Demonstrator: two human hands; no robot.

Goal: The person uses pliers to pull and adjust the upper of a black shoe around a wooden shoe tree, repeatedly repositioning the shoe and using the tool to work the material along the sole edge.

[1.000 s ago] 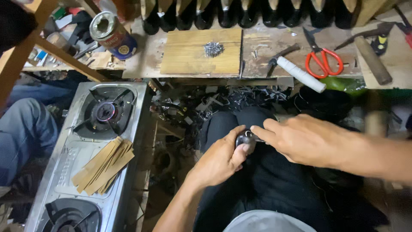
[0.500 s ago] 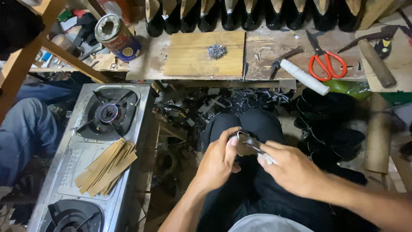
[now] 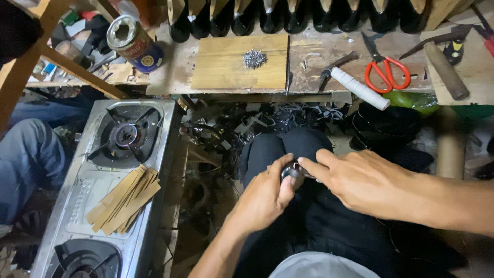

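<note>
Compared with half a second back: left hand [image 3: 265, 198] curled tighter around a small dark object [image 3: 294, 171] at centre frame, over the dark trousers [image 3: 288, 149] on the lap; right hand [image 3: 363, 183] slid up and leftward, now lying flatter, index finger and thumb stretched to the same object. Earlier, a thin wire-like loop and a pale strip visible between the hands; now mostly covered. View itself shifted slightly downward, table [image 3: 170, 77] edge higher in frame.

Left fingers wrapped narrowly around the object, holding it. Right fingers extended and touching its right side; whether pinching or merely resting against it, cannot tell.

Object's kind hard to make out: dark, glossy, with a reddish glint, largely hidden by thumb and fingertips.

Along the upper frame: wooden board [image 3: 239, 62] carrying a small heap of metal tacks [image 3: 254, 58]; orange-handled scissors [image 3: 387, 69] at upper right; white roll [image 3: 359, 88] just left of them; wooden-handled hammer [image 3: 445, 64] near the right edge; open tin can [image 3: 135, 44] at upper left. Row of dark shoe toes [image 3: 288, 15] cut off by the top edge. Gas stove [image 3: 103, 190] at lower left, bearing a sheaf of tan strips [image 3: 123, 198], lower burner cut off. Jeans-clad leg of another person [image 3: 25, 159] at far left, mostly out of frame.
</note>
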